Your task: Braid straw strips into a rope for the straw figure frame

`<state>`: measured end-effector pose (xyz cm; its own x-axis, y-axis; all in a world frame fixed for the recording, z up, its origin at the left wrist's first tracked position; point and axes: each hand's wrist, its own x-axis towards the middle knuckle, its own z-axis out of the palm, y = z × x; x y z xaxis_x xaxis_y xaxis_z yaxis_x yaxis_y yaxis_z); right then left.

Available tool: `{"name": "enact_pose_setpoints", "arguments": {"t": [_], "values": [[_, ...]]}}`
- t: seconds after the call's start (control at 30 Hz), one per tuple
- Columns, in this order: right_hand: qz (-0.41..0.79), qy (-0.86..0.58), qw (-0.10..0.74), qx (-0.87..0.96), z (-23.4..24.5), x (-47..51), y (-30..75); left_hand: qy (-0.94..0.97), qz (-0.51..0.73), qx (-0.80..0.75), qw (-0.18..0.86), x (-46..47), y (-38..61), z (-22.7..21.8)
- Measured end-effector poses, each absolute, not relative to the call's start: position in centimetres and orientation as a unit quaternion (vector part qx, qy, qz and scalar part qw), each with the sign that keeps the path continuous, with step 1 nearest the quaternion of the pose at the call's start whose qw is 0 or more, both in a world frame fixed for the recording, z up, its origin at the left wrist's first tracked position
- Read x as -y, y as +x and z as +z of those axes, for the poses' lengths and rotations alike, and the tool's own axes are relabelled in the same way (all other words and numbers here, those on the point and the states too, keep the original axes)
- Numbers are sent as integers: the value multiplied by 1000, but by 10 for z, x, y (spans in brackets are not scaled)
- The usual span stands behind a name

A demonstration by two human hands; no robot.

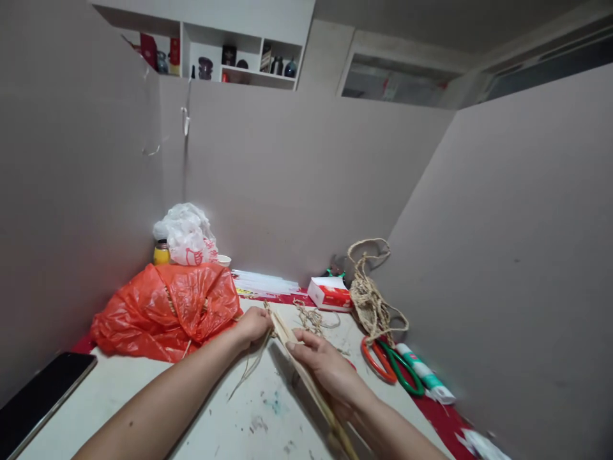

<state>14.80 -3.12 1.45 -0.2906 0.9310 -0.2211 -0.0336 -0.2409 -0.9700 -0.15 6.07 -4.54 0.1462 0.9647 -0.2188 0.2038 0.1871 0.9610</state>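
Note:
My left hand [253, 326] is closed around the far end of a bundle of thin wooden sticks [306, 377], where pale fibre strands [249, 370] hang down toward the table. My right hand [325, 364] grips the same sticks a little nearer to me, fingers wrapped over them. The sticks run diagonally from the left hand down toward the bottom edge. Both hands hover just above the white, paint-stained table [191, 421].
An orange plastic bag [167, 310] lies at the left, a white bag [186, 236] and a yellow bottle [161, 253] behind it. Twine [371, 300], a red-white box [330, 294], scissors [390, 365] and a tube [424, 374] sit at the right. A dark phone [41, 396] lies near left. Grey partition walls enclose the table.

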Motion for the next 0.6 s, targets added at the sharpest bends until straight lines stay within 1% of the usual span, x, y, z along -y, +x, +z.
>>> {"name": "enact_pose_setpoints", "arguments": {"t": [0.07, 0.17, 0.33, 0.47, 0.6], "values": [[631, -489, 376, 471, 1, 27, 144, 527, 355, -544, 548, -59, -1, -42], [614, -523, 337, 485, -6, 19, 137, 519, 359, -533, 564, -58, 0, -39], [506, -541, 337, 581, -15, 1, 129, 501, 361, -525, 586, -59, 1, -39], [531, -536, 320, 573, -28, -9, 127, 489, 382, -527, 581, -59, 3, -44], [543, -501, 329, 588, -39, -7, 126, 492, 428, -543, 530, -55, 6, -47]]}}
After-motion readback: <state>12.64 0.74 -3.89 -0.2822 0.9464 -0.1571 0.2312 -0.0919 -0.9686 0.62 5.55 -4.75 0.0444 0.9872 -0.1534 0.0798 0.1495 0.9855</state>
